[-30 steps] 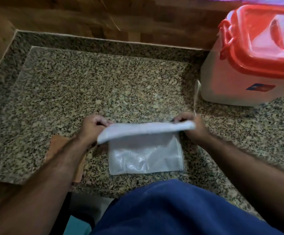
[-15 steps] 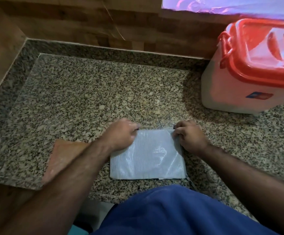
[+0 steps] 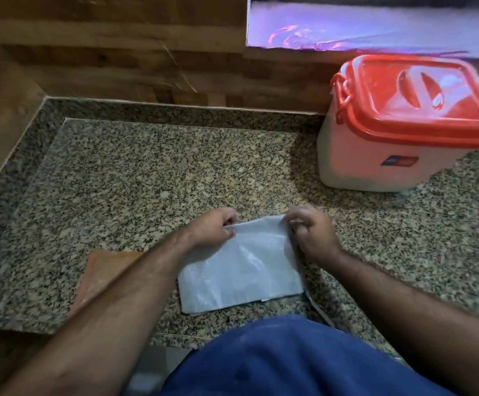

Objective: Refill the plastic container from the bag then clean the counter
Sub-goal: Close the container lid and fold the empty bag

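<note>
The left hand [image 3: 214, 228] and right hand [image 3: 311, 234] each pinched a far corner of the flat, folded white bag [image 3: 242, 270], which lay near the front edge of the desk [image 3: 152, 178] with an orange cloth [image 3: 104, 270] just to its left. The plastic container [image 3: 398, 138], its red lid [image 3: 421, 92] on, stood well apart by the back wall toward the desk's right side. Refilling looked finished and the empty bag was being folded away; next would likely be setting it aside and taking the cloth to wipe the desk.
</note>
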A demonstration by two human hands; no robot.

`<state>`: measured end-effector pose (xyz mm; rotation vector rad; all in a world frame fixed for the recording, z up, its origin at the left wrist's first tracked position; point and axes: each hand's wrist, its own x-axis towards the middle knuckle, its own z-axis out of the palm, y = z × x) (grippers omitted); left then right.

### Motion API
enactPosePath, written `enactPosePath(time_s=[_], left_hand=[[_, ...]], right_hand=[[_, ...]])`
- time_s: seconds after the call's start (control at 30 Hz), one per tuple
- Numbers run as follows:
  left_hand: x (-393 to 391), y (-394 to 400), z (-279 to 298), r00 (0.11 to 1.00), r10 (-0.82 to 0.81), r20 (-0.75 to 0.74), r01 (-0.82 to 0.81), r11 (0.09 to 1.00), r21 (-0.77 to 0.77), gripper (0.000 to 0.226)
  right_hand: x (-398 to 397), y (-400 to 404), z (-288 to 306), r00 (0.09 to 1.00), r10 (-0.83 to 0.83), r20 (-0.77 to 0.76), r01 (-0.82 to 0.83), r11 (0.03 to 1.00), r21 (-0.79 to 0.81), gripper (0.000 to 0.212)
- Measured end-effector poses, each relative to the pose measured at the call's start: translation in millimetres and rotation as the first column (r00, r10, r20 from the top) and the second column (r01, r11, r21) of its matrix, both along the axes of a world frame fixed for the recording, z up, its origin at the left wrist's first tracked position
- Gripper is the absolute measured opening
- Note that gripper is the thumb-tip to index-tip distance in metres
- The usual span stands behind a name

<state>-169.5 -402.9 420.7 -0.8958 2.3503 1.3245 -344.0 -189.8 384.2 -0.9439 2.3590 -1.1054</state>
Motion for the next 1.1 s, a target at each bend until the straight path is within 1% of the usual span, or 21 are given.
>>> enactPosePath(time_s=[0.03,0.1,0.13,0.17,0.2,0.27,0.3,0.33,0.37,0.4,0.43,0.5,0.53,0.63,0.7,0.77,0.87,0.93,1.0,1.03,1.1], left_hand=[[2,-4,5,0.999,0.016,-0.032,-0.015,0.999,0.028,0.012],[9,-10,14,0.991,0.083,-0.101,-0.075,0.994,0.085,0.005],[12,-14,15,0.981,0.148,-0.125,-0.131,0.982,0.134,0.005],[16,-17,15,0.963,0.224,-0.149,-0.194,0.961,0.196,0.007],[19,-20,13,0.935,0.311,-0.172,-0.259,0.927,0.271,0.010],[25,-21,9,0.826,0.518,-0.224,-0.371,0.797,0.477,0.018],[26,-19,7,0.752,0.618,-0.229,-0.408,0.710,0.574,0.024],[27,-16,6,0.684,0.693,-0.226,-0.433,0.636,0.638,0.028],[27,-11,6,0.631,0.742,-0.227,-0.447,0.587,0.675,0.029],[27,-6,6,0.592,0.771,-0.234,-0.452,0.558,0.696,0.027],[27,0,7,0.565,0.788,-0.244,-0.452,0.543,0.708,0.024],[30,11,8,0.524,0.817,-0.239,-0.454,0.506,0.733,0.024],[34,16,10,0.523,0.819,-0.236,-0.450,0.500,0.740,0.027],[52,24,15,0.594,0.770,-0.234,-0.428,0.548,0.719,0.040],[65,30,18,0.619,0.749,-0.236,-0.426,0.572,0.701,0.047],[77,42,23,0.594,0.771,-0.229,-0.470,0.564,0.679,0.049],[91,69,32,0.503,0.832,-0.234,-0.568,0.522,0.637,0.035],[101,89,33,0.417,0.883,-0.215,-0.659,0.457,0.597,0.026],[116,107,30,0.324,0.923,-0.207,-0.725,0.383,0.573,0.031],[124,117,29,0.273,0.939,-0.208,-0.755,0.343,0.559,0.033],[141,139,29,0.138,0.970,-0.201,-0.811,0.228,0.539,0.037]], right_hand=[[1,1,5,0.985,-0.147,0.088,0.155,0.984,-0.091,0.034],[5,-3,16,0.876,-0.404,0.263,0.452,0.879,-0.153,0.022],[6,-5,19,0.815,-0.483,0.319,0.544,0.827,-0.138,0.013],[6,-7,21,0.766,-0.521,0.377,0.598,0.793,-0.118,0.012],[6,-9,23,0.744,-0.502,0.441,0.596,0.796,-0.100,0.023],[7,-11,24,0.713,-0.312,0.628,0.476,0.873,-0.107,0.044],[10,-12,25,0.673,-0.184,0.717,0.398,0.907,-0.140,0.047],[14,-13,27,0.629,-0.067,0.775,0.320,0.930,-0.179,0.042],[18,-14,29,0.593,0.028,0.805,0.253,0.942,-0.220,0.033],[21,-16,31,0.580,0.093,0.809,0.197,0.948,-0.250,0.025],[22,-20,33,0.585,0.126,0.801,0.160,0.950,-0.267,0.024],[20,-23,36,0.600,0.151,0.786,0.112,0.956,-0.270,0.043],[17,-24,39,0.603,0.144,0.785,0.106,0.960,-0.257,0.052],[3,-23,47,0.578,0.199,0.792,0.056,0.958,-0.281,0.071],[-3,-24,54,0.557,0.232,0.798,-0.004,0.961,-0.276,0.071],[-6,-23,58,0.526,0.254,0.811,-0.058,0.963,-0.264,0.063],[-1,-22,68,0.455,0.298,0.839,-0.139,0.955,-0.264,0.046],[8,-21,75,0.445,0.290,0.848,-0.185,0.955,-0.230,0.038],[18,-21,74,0.426,0.268,0.864,-0.207,0.959,-0.195,0.045],[23,-23,73,0.401,0.256,0.880,-0.214,0.960,-0.182,0.044],[36,-26,67,0.368,0.225,0.902,-0.266,0.955,-0.129,0.029]])
